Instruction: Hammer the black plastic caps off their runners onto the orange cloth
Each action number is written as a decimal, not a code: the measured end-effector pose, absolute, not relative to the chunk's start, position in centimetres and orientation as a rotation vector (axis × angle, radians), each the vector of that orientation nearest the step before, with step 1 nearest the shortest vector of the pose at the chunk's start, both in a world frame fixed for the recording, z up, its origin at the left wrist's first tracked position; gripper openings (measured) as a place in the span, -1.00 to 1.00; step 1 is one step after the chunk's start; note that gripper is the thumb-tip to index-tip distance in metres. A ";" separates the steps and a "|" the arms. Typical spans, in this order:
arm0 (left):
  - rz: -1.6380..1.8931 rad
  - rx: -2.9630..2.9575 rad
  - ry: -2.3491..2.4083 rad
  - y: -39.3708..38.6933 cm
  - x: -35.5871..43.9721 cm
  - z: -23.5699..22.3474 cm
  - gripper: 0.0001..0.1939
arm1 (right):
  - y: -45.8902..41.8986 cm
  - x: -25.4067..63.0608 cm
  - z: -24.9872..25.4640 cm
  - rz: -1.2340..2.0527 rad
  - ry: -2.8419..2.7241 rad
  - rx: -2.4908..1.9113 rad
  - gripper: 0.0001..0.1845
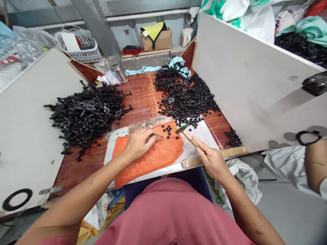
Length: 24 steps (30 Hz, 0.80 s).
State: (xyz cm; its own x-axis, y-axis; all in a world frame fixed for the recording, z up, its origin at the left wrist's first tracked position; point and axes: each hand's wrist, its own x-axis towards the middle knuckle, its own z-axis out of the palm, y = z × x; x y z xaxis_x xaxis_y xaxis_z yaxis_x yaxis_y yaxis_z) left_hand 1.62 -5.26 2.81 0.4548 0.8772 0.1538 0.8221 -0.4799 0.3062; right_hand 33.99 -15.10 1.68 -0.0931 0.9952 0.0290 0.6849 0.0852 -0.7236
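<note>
My right hand (212,162) is closed round the wooden handle of a small hammer (189,137), whose green-painted head hangs over the right edge of an orange cloth (150,160). On that cloth rests my left hand (139,145), its fingers closed on a small dark strip-like part (157,136) with a rounded end. The rest of this part is hidden under the fingers. Several black round caps (168,129) lie loose on the cloth between the two hands. Beneath the cloth is a white board (196,144).
A heap of black parts (87,114) lies left, and a pile of black caps (189,97) lies back right. Pale panels (245,81) wall both sides. A steel flask (119,71) and a basket (80,46) stand back left. Another person's arm (315,166) shows far right.
</note>
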 end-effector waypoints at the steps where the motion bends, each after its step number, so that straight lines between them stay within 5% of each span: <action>1: 0.457 2.438 1.531 -5.5 2.4 2.8 -0.70 | -15.4 34.2 1.3 0.776 -1.816 -1.673 -0.45; 24: 0.411 2.135 1.716 -5.7 6.1 0.6 -0.71 | -16.5 35.2 -2.4 0.836 -1.778 -1.867 -0.44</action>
State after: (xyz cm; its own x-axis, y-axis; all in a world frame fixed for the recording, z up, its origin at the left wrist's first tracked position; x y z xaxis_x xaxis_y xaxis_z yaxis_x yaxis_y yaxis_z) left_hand 6.09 -5.67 0.57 0.2161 0.9764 -0.0037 0.8686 -0.1905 0.4574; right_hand 35.17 -16.52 -2.40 -0.0025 0.9914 -0.1311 0.7334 -0.0873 -0.6741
